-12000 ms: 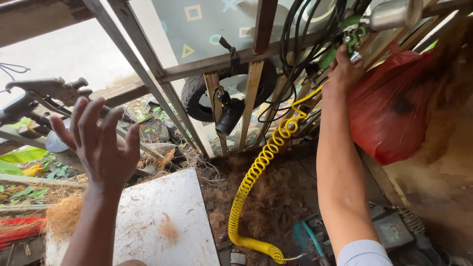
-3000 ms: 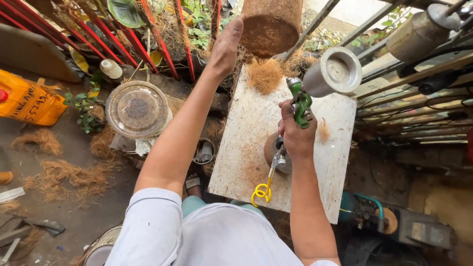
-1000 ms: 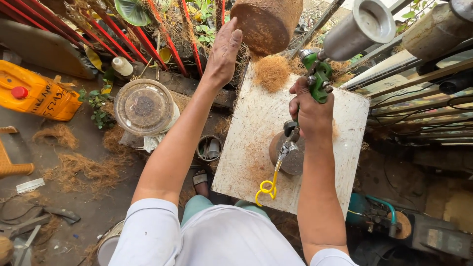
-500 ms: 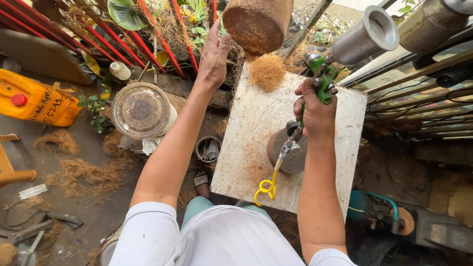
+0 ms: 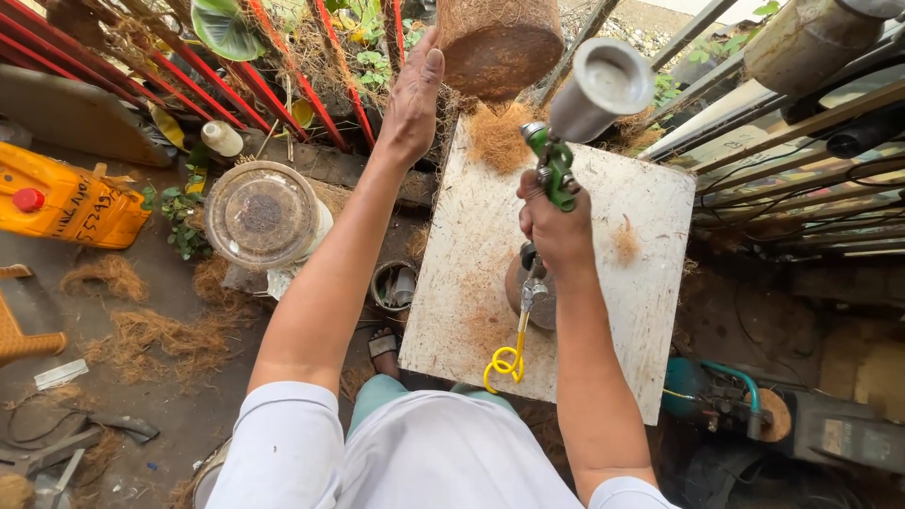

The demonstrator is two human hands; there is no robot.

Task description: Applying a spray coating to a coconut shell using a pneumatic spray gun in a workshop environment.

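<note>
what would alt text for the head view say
Seen from above, a person's right hand grips a green spray gun with a metal cup over a white board, while the left hand steadies a fibrous brown pot.

The coconut husk (image 5: 500, 42) is cut off by the top edge, so its upper part cannot be seen. The right hand (image 5: 556, 226) hides the spray gun's (image 5: 551, 170) grip and part of the round brown object on the counter (image 5: 650, 311). The yellow coiled hose (image 5: 509, 358) drops out of sight below the counter's near edge.
</note>
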